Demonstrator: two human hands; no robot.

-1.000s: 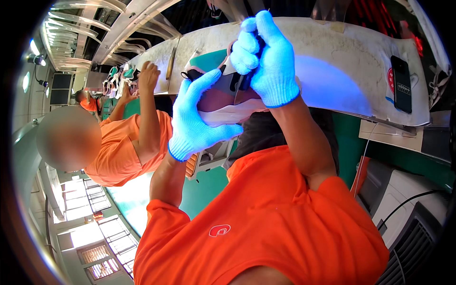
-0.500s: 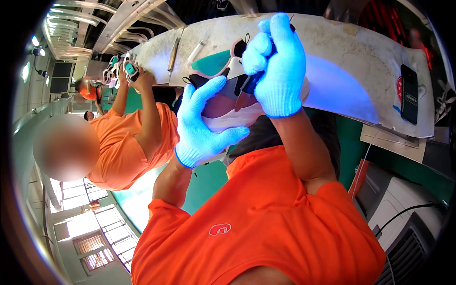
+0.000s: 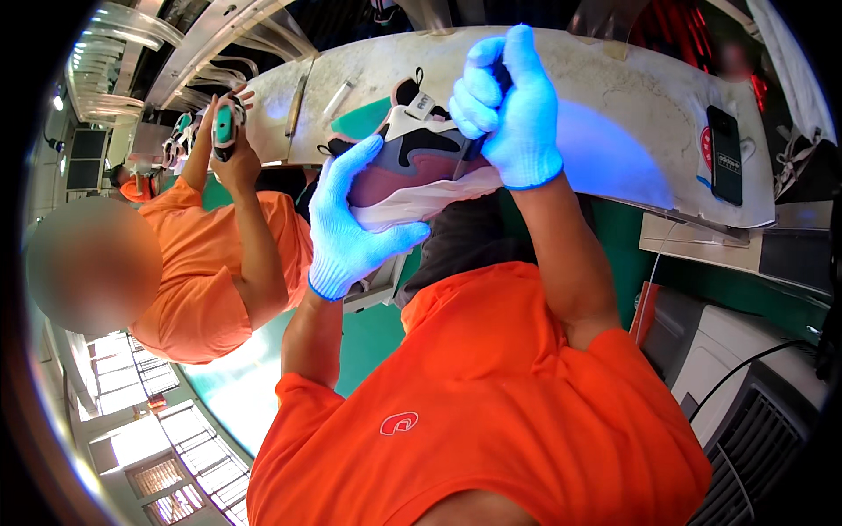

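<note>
L hand (image 3: 346, 219), gloved: grip clamped on left end of shoe (image 3: 430, 151), thumb on near side. Shoe's held up at desk (image 3: 605, 96) near edge, whitish matl along its near side. R hand (image 3: 511, 114), also gloved, at shoe's right end: grip fisted round dark tool (image 3: 503, 77), tip unclear. Green piece (image 3: 360, 119) just beyond shoe, phone (image 3: 724, 156) far right. Co-worker (image 3: 206, 263) on left w/ another shoe (image 3: 225, 127).

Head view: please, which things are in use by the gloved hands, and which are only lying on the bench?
In use:
shoe, held by the left hand
dark tool, mostly hidden in the right hand

Lying about:
black phone
slim white object
slim brown tool
</note>
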